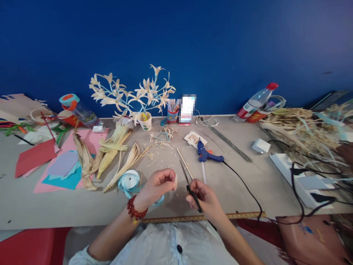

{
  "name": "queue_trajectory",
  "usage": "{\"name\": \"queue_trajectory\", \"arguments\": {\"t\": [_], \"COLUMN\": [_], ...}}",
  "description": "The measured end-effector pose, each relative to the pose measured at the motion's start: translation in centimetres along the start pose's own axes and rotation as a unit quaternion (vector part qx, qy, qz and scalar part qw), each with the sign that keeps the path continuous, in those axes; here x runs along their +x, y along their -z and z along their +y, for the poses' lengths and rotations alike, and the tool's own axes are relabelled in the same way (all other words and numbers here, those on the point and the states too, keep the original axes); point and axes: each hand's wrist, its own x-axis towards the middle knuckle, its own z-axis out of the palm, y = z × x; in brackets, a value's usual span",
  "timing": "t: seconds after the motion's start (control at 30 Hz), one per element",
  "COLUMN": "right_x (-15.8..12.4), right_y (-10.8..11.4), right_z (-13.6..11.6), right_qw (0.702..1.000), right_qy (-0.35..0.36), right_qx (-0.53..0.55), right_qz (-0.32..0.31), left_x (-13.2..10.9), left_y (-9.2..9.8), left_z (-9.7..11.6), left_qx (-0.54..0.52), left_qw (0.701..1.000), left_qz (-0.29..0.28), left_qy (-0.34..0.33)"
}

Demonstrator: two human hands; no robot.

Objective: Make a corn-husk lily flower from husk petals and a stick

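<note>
Gripping 1 item each, both hands sit over the near edge of the worktop (234, 191), close to the person's body. The left hand (160, 184) is curled shut, thumb and fingertips pinching a small pale husk piece (175, 182) that protrudes on the side facing the other hand. The right hand (205, 197) is closed around the black handles of a pair of scissors (189, 182). The scissors' long axis runs from the handles up and to the left, away from the body, with the tip well past both hands; the blades appear together or nearly so, and any gap cannot be confirmed. The husk piece lies just left of the blades, close beside them, and contact cannot be judged. The left hand alone bears the piece; the right hand is near it but apart. A red bead bracelet (135, 211) circles the left wrist. A roll of pale blue ribbon (129, 180) lies just beyond the left hand, dried husks (110, 154) farther left, a thin wooden stick (184, 167) beside the scissor tip, and a blue glue gun (208, 156) beyond the right hand.
</note>
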Motion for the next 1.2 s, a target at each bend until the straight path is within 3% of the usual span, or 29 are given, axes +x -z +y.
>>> {"name": "queue_trajectory", "arguments": {"t": [0.13,0.47,0.63,0.87,1.1,1.2], "right_x": [0.9,2.3,2.1,2.3,2.1,1.5], "right_y": [-0.9,-1.2,-1.3,-2.6,-2.6,-1.7], "right_z": [-1.8,-2.8,-2.9,-2.0,-1.8,-1.6], "right_qw": [0.996,0.996,0.995,0.977,0.983,0.993], "right_qy": [0.072,0.087,0.082,0.128,0.101,0.063], "right_qx": [0.040,0.010,0.047,0.145,0.138,0.099], "right_qz": [0.017,0.010,0.029,0.092,0.067,0.024], "left_x": [0.1,-0.1,-0.1,-0.2,-0.1,-0.1], "left_y": [-0.1,0.4,0.0,-2.1,-2.3,-1.8], "left_z": [-0.1,0.8,0.3,-2.1,-1.8,-1.3], "left_qx": [0.061,0.223,0.157,-0.006,-0.007,-0.002], "left_qw": [0.998,0.973,0.984,0.984,0.977,0.975], "left_qz": [-0.031,-0.022,0.047,0.144,0.169,0.182], "left_qy": [0.010,-0.053,-0.068,-0.108,-0.131,-0.129]}}
